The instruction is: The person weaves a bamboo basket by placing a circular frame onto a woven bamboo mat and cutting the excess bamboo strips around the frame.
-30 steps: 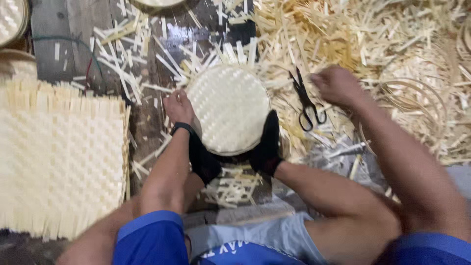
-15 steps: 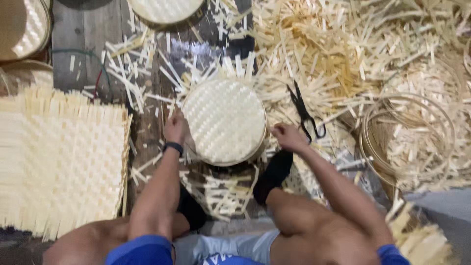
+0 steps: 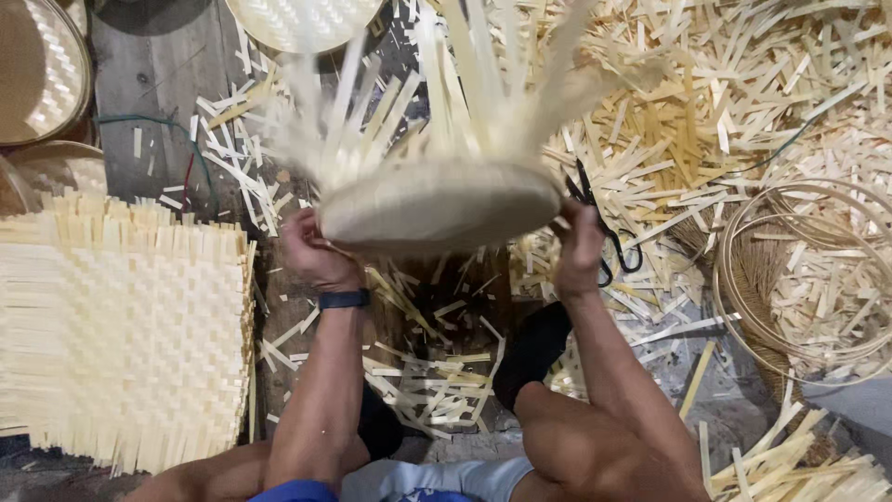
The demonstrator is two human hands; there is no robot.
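Note:
I hold a round woven bamboo basket lifted off the floor and tipped on edge, its loose strip ends fanning upward and blurred. My left hand, with a dark band on the wrist, grips the rim on the left. My right hand grips the rim on the right. Black scissors lie on the floor just behind my right hand, partly hidden by it.
A flat woven bamboo mat lies at the left. Finished round trays sit at the top left and top centre. Bamboo hoops rest at the right. Cut bamboo strips litter the floor.
The basket lay flat on the floor with my hands at its sides; now both hands have lifted it and tipped it up on edge, strip ends swinging upward.

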